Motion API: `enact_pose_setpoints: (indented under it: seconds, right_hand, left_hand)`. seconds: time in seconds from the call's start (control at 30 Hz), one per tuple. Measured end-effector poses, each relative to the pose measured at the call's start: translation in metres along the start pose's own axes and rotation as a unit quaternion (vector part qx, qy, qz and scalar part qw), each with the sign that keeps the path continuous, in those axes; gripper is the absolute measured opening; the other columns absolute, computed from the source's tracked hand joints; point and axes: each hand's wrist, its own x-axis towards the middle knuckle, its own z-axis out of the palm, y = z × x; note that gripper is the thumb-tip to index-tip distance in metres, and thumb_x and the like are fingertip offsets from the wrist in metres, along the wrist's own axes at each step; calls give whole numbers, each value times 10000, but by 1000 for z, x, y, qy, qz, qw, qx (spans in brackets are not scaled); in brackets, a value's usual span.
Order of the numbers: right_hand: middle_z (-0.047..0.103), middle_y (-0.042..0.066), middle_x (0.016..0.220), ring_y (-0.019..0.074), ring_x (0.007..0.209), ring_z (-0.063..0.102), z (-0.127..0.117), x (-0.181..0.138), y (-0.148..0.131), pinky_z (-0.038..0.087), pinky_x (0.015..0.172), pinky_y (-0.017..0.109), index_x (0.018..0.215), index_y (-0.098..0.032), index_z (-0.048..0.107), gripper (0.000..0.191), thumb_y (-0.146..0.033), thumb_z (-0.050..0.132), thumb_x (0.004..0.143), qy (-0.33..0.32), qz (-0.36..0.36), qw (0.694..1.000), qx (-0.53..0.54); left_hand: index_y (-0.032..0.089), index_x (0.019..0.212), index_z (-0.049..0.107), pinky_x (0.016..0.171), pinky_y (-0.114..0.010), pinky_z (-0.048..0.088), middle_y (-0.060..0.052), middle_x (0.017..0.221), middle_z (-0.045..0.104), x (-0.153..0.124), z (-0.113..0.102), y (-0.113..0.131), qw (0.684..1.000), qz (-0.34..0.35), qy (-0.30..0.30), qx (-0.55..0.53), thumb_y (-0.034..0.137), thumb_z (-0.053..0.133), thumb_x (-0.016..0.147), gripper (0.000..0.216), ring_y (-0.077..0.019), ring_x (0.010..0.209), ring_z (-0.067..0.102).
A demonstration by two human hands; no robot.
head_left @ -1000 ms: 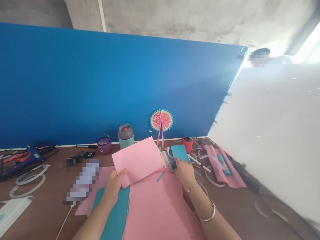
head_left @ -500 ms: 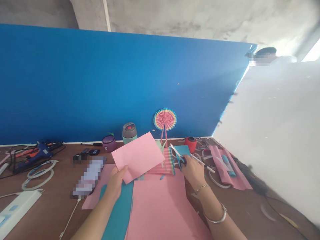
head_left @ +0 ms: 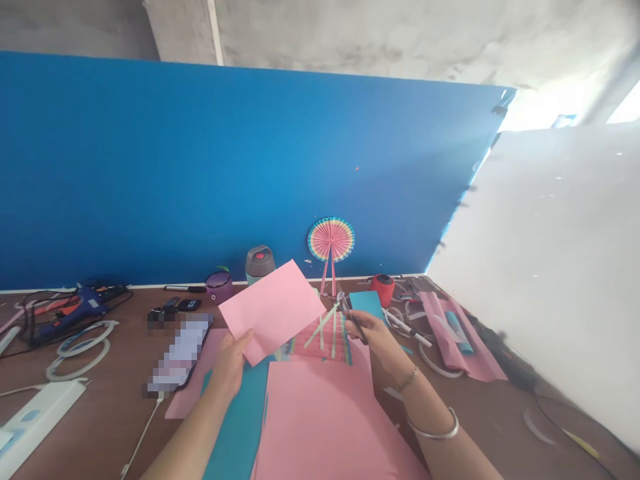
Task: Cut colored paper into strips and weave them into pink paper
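Note:
My left hand [head_left: 233,360] grips a pink paper sheet [head_left: 273,310] by its lower left corner and keeps it raised and tilted above the table. In my right hand [head_left: 375,333] are scissors with dark handles [head_left: 357,328], their blades pointing up and away. Just left of the scissors lies a pleated striped paper piece [head_left: 310,343], with pale green strips [head_left: 323,327] over it. Larger pink sheets [head_left: 320,413] are spread below my hands, beside a teal sheet [head_left: 237,427]. Against the blue board stands a round folded paper fan [head_left: 331,240] with pink legs.
Behind the sheet stand a lidded bottle [head_left: 260,260] and a purple container [head_left: 219,287]. To the right are a red cylinder [head_left: 383,290], a white pen [head_left: 413,333] and crumpled pink paper [head_left: 450,340]. A phone [head_left: 183,350], glue gun [head_left: 83,303] and power strip [head_left: 40,420] lie left.
My right hand has lifted the scissors from beside the teal paper and drawn them left. The striped pleated piece has shifted slightly. A person behind the white panel is out of view.

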Motion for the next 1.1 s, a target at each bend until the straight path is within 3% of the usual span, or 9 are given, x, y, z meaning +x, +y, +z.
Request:
enact_pose_setpoints:
  seconds: [0.1, 0.2, 0.6, 0.9, 1.1]
  right_hand:
    - [544, -1, 703, 107, 614, 455, 1, -6, -4, 354, 550, 232, 999, -147, 655, 410, -446, 640, 719, -96, 19, 995, 4]
    - [521, -7, 655, 100, 583, 450, 2, -8, -2, 349, 527, 229, 1021, -119, 645, 464, -460, 661, 705, -144, 37, 989, 23]
    - [448, -48, 570, 87, 529, 414, 9, -8, -1, 367, 509, 231, 967, -129, 638, 374, -394, 665, 704, -139, 60, 987, 49]
    - [466, -45, 536, 90, 498, 447, 13, -2, 10, 381, 492, 231, 980, -127, 635, 433, -454, 676, 699, -135, 41, 990, 25]
    - [463, -40, 545, 94, 510, 438, 13, 0, 15, 372, 487, 231, 964, -142, 633, 409, -454, 673, 704, -128, 39, 991, 23]
  left_hand:
    - [100, 996, 650, 810, -396, 491, -112, 923, 727, 1, 0, 0, 1000, 3, -5, 4, 335, 759, 559, 508, -298, 927, 650]
    - [94, 965, 656, 798, -392, 494, -114, 913, 727, 1, 0, 1, 1000, 2, -4, 12, 346, 762, 551, 496, -304, 920, 649]
    - [104, 1010, 645, 845, -421, 476, -136, 999, 707, 2, -3, 1, 1000, -7, -2, -3, 329, 753, 586, 492, -317, 982, 628]
    - [125, 1067, 628, 803, -367, 500, -114, 1062, 694, 6, -8, -10, 1000, -6, -29, -9, 318, 757, 606, 517, -292, 1006, 622]
    - [142, 1099, 614, 800, -352, 495, -101, 1072, 692, 6, -7, -11, 1000, -10, -15, -11, 299, 755, 618, 526, -282, 1020, 615]
